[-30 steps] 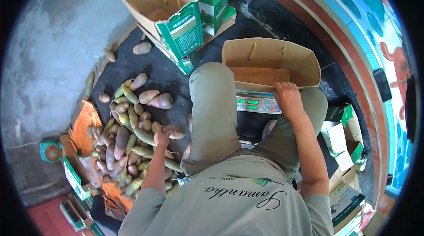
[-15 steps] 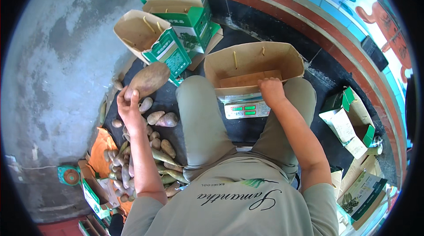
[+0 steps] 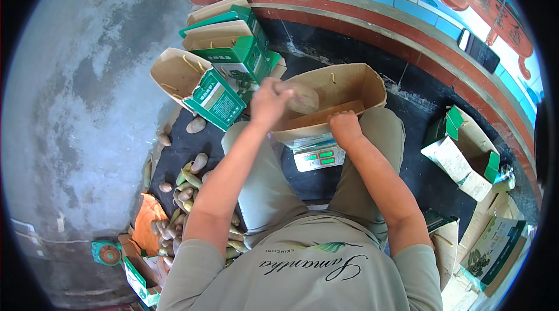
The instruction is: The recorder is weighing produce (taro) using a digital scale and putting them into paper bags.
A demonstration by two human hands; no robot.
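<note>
Above black flooring (image 3: 413,165), left hand (image 3: 271,103) holds oval tuber (image 3: 305,99) at cardboard box (image 3: 342,87).

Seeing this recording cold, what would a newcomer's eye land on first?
Probably the slightly blurred brown tuber in the left hand, near the middle at the mouth of an open carton, with the right hand at its near rim. Next, perhaps, the scale with green-lit displays between the knees, and the pile of tubers at lower left.
</note>
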